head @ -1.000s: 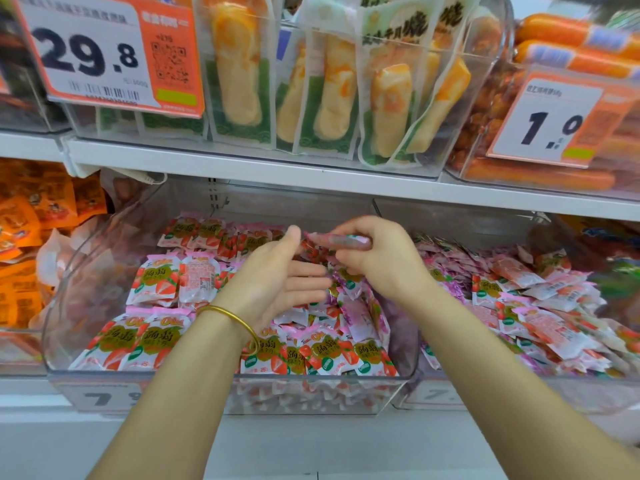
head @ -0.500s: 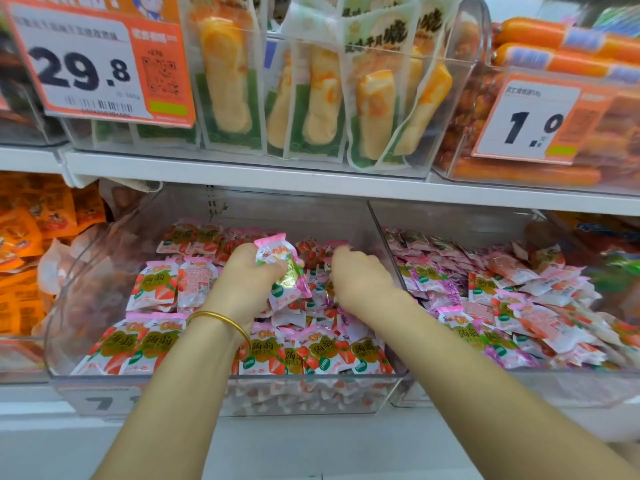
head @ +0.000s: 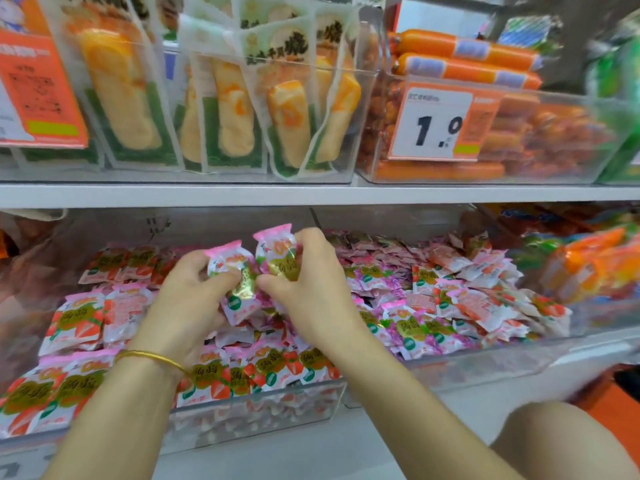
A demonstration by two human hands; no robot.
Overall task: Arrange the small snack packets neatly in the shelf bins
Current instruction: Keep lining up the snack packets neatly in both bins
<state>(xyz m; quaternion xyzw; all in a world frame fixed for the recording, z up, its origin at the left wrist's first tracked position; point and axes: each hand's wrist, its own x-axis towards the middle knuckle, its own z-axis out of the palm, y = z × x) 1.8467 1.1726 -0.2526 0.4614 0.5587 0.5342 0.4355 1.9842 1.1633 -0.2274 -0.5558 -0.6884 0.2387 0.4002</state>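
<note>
Two clear bins stand side by side on the lower shelf. The left bin [head: 277, 405] holds small pink-and-white snack packets with strawberry pictures [head: 74, 320]. The right bin [head: 485, 362] holds similar packets with purple print [head: 412, 332]. My left hand [head: 187, 306], with a gold bangle on the wrist, grips a pink-topped packet [head: 230, 268] above the left bin. My right hand [head: 308, 292] pinches a second pink-topped packet [head: 277, 252] right beside it. The two held packets touch each other and stand upright.
The upper shelf [head: 311, 195] carries a clear bin of long yellow snack packs [head: 221, 109] and a bin of orange sausages [head: 464, 50] with a 1.0 price tag [head: 436, 126]. Orange packets [head: 595, 261] lie at the far right. A knee [head: 568, 441] shows at the bottom right.
My right hand has come up out of the left bin with a second packet and brought it next to the one in my left hand. The camera has moved closer and rightward.
</note>
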